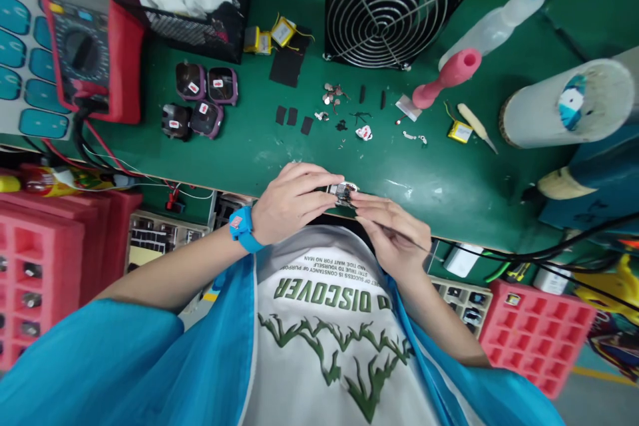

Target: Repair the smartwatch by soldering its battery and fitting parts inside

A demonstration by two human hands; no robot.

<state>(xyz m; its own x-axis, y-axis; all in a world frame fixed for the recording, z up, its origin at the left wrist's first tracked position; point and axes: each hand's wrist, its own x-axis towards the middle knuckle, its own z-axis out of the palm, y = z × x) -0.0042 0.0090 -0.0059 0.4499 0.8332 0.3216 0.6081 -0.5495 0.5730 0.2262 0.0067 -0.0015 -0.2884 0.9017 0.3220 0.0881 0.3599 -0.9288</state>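
Note:
At the bench's front edge, my left hand [297, 203] is closed on one side of a small electronic device [343, 192]. Its light casing lies uncovered, with dark parts inside, too small to identify. My right hand [397, 233] meets it from the other side, its fingers closed around thin metal tweezers [412, 239]. The tool's rear end sticks out past the palm, while its tips are hidden at the device. Just beyond the hands lie black foam pads [291, 116], a small white part with a red mark [364, 132] and several tiny components [341, 125].
Purple-and-black cases [206, 121] sit at left near a red multimeter [82, 46]. A fan [384, 13] stands at the back. To the right are a pink-topped bottle [446, 76], a battery [460, 132] and a white cylinder [529, 106]. Pink foam trays [539, 326] flank my body.

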